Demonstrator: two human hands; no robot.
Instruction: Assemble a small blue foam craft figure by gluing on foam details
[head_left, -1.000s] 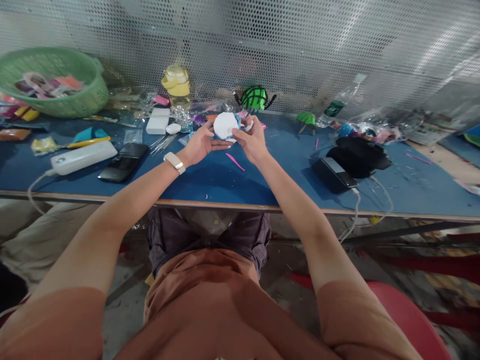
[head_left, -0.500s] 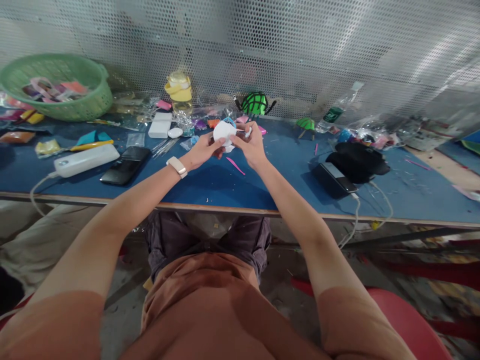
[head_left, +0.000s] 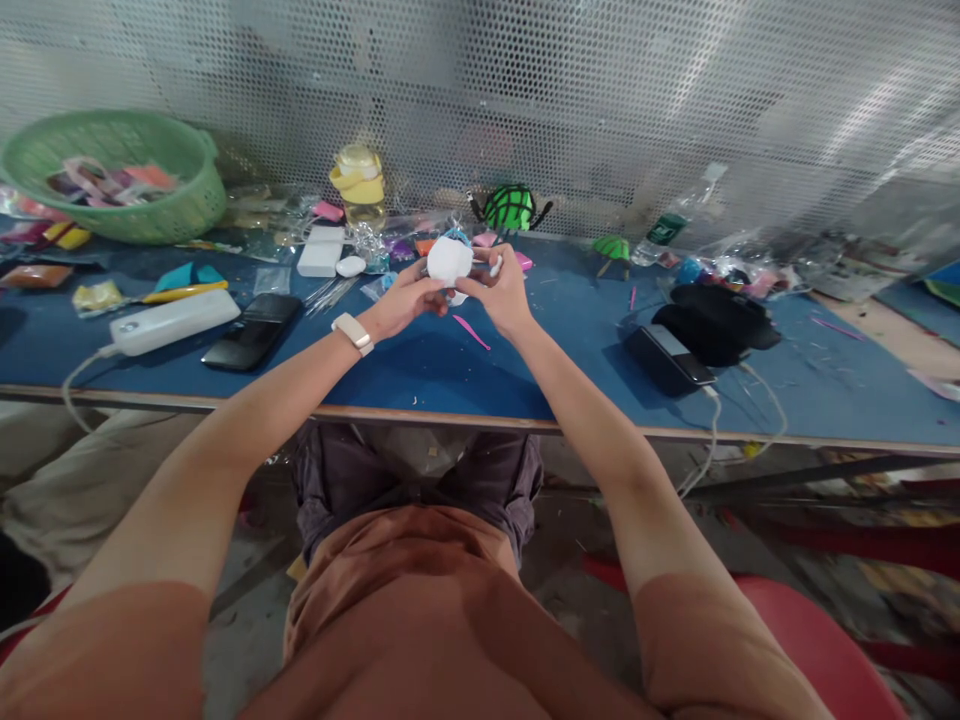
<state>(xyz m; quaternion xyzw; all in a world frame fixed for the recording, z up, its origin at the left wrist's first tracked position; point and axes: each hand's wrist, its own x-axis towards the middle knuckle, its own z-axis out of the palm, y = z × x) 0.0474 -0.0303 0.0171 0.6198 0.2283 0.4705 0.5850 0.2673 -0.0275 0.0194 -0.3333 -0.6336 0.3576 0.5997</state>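
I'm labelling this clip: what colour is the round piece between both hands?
The round piece is white; the head view shows it.

I record moderate light on the blue tabletop [head_left: 442,385] and dimness over the floor [head_left: 555,590] below it. Bright diagonal glare streaks mark the perforated metal panel [head_left: 600,90], strongest at upper right. The white disc [head_left: 450,262] between my left hand [head_left: 405,302] and right hand [head_left: 505,292] appears washed out, with little surface detail legible. A soft shadow darkens the tabletop beneath my hands. Wide-angle distortion stretches my forearms [head_left: 292,392] toward the lower corners. Definition weakens at the margins; the red chair [head_left: 795,640] is soft.
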